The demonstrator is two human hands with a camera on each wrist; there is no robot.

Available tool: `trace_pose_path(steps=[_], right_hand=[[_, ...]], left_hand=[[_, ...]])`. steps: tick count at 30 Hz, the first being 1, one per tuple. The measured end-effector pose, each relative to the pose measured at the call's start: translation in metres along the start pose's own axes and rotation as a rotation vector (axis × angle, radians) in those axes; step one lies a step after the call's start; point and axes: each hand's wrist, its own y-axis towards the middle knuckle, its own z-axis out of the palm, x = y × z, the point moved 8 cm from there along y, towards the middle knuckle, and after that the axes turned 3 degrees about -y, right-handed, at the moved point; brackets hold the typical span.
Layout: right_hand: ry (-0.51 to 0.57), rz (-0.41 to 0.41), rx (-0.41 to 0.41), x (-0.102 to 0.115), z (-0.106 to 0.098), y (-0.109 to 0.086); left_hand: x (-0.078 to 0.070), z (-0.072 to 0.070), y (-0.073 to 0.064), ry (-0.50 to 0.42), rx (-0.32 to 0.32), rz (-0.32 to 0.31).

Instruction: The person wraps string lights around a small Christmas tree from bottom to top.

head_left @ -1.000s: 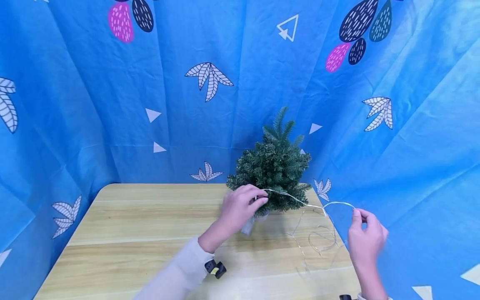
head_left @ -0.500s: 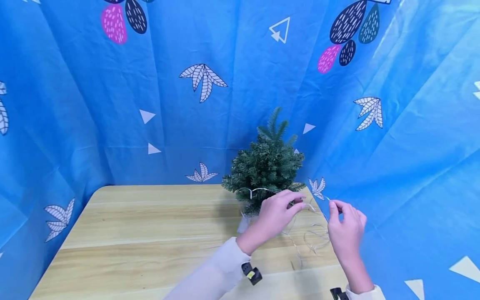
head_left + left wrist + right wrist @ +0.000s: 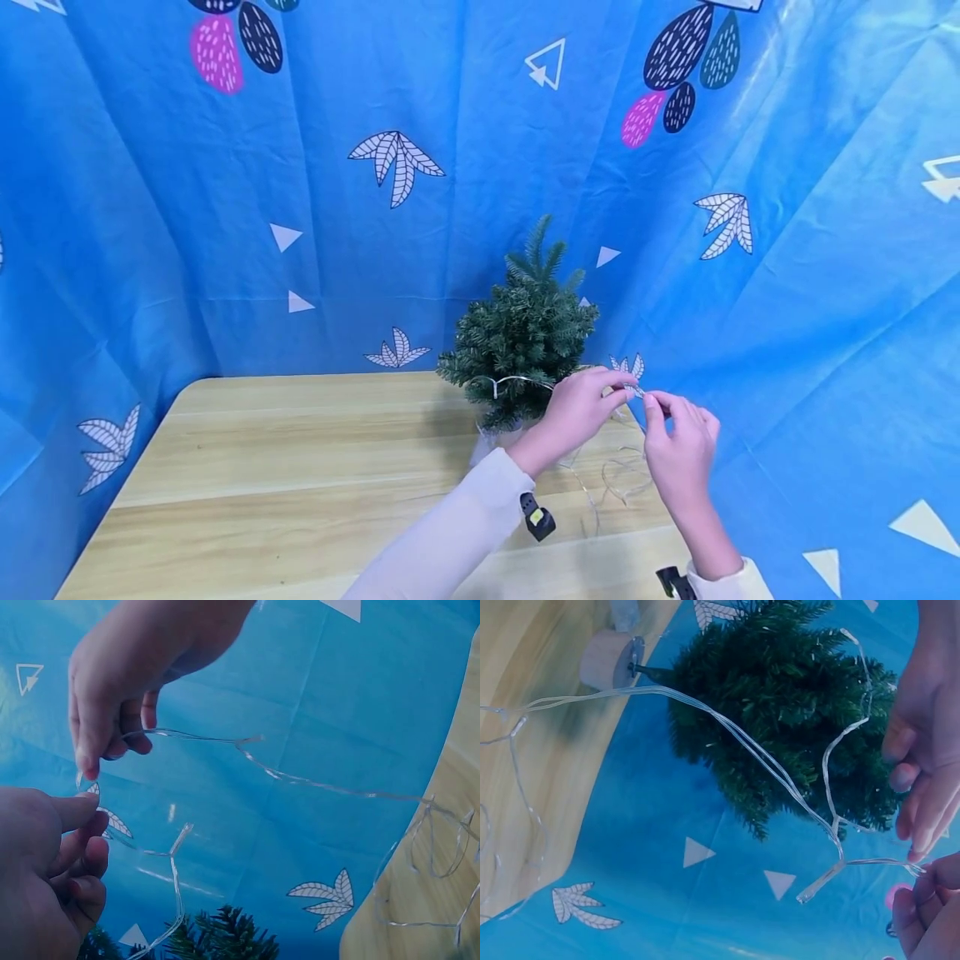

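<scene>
A thin, clear string of fairy lights [image 3: 712, 714] runs between my two hands. My left hand [image 3: 581, 410] pinches the wire between thumb and forefinger. My right hand [image 3: 681, 450] also pinches it, its fingertips right by the left ones. In the left wrist view the right hand [image 3: 142, 660] comes in from above, with a stretch of wire trailing from it to the table. Behind my left hand stands a small artificial Christmas tree [image 3: 525, 329]; one strand of the lights crosses its lower branches.
The loose remainder of the lights [image 3: 606, 483] lies in loops on the wooden table [image 3: 262, 467], near its right edge. The tree's round base [image 3: 600, 661] rests on the table. A patterned blue cloth [image 3: 360, 250] hangs behind and at both sides.
My left hand has moved right along the lights from the tree to meet my right hand, which has shifted a little left. The head view has turned slightly right.
</scene>
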Motion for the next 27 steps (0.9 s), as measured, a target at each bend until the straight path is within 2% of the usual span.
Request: trace_pose_path(steps=[6, 12, 17, 19, 23, 27], right_hand=[[0.013, 0.063, 0.027, -0.005, 0.001, 0.005], [0.067, 0.200, 0.079, -0.016, 0.002, 0.006], [0.058, 0.390, 0.173, -0.025, 0.004, -0.001], [0.048, 0.440, 0.209, -0.027, 0.005, -0.005], [0.056, 0.476, 0.230, -0.029, 0.005, -0.009], [0.062, 0.490, 0.219, -0.031, 0.004, -0.013]], left_hand=[[-0.003, 0.001, 0.013, -0.024, -0.037, 0.029], [-0.009, 0.001, 0.028, -0.079, -0.083, 0.016], [-0.011, -0.001, 0.040, -0.107, -0.108, -0.021], [-0.011, -0.003, 0.045, -0.098, -0.121, -0.038], [-0.008, -0.003, 0.053, -0.122, -0.138, -0.093], [-0.004, -0.002, 0.059, -0.213, -0.153, -0.150]])
